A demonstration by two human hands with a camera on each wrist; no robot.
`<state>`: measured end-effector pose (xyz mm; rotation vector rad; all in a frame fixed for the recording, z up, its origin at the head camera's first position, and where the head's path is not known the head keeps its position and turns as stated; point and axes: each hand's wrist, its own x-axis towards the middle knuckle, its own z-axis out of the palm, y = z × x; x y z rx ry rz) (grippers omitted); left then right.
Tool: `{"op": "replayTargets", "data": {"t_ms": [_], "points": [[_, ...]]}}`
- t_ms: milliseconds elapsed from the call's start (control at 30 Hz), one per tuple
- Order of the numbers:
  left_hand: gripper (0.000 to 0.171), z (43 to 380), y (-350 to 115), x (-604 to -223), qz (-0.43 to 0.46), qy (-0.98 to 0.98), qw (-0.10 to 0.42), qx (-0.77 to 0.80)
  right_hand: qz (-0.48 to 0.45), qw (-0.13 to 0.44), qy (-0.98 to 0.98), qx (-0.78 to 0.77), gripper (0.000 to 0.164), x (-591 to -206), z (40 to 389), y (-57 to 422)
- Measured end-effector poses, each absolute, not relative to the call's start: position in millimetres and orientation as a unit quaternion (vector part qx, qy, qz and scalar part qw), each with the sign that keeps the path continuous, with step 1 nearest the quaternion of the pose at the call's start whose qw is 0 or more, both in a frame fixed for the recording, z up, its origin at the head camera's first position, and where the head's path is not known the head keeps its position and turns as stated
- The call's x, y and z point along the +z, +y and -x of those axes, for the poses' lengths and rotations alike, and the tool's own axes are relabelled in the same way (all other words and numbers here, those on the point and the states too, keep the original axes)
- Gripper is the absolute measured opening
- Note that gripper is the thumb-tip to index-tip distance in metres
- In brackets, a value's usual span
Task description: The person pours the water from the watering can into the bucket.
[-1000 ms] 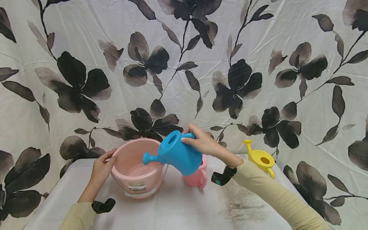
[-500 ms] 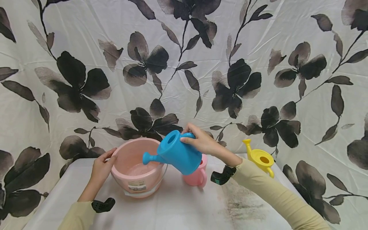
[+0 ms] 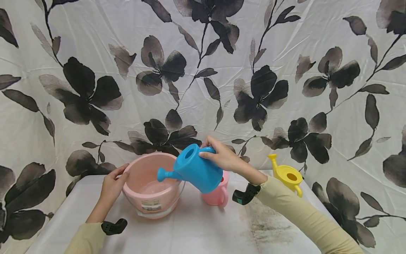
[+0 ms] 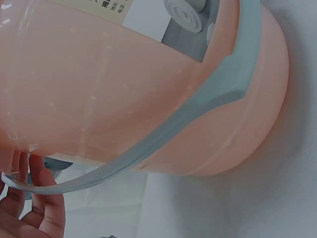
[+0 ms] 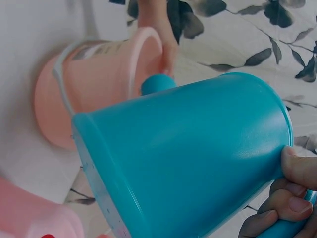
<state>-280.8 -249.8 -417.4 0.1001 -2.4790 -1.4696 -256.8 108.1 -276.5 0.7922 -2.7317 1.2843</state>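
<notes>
A pink bucket (image 3: 149,201) stands at the left of the table, its pale handle (image 4: 148,144) hanging down in front. My left hand (image 3: 111,185) grips the bucket's rim on the left side, and its fingers show beside the handle in the left wrist view. A blue watering can (image 3: 200,173) is held in the air by its handle in my right hand (image 3: 222,155). The can tilts left, with its spout (image 3: 168,174) over the bucket's right rim. In the right wrist view, the fingers curl round the can's handle (image 5: 285,229). No water stream shows.
Partly behind the blue can, a pink watering can (image 3: 217,195) stands on the white table (image 3: 196,233). A yellow watering can (image 3: 288,176) is at the back right, behind the right forearm. Floral cloth (image 3: 203,88) hangs behind the table. Dark smudges (image 3: 269,227) mark the tabletop.
</notes>
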Motion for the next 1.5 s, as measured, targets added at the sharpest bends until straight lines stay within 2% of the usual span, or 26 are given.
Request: {"op": "replayTargets", "data": {"t_ms": [1500], "points": [[0.05, 279.3, -247.7, -414.7, -0.05, -0.847, 0.116, -0.517, -0.251, 0.011, -0.877, 0.41, 0.015, -275.1, 254.9, 106.6]]}}
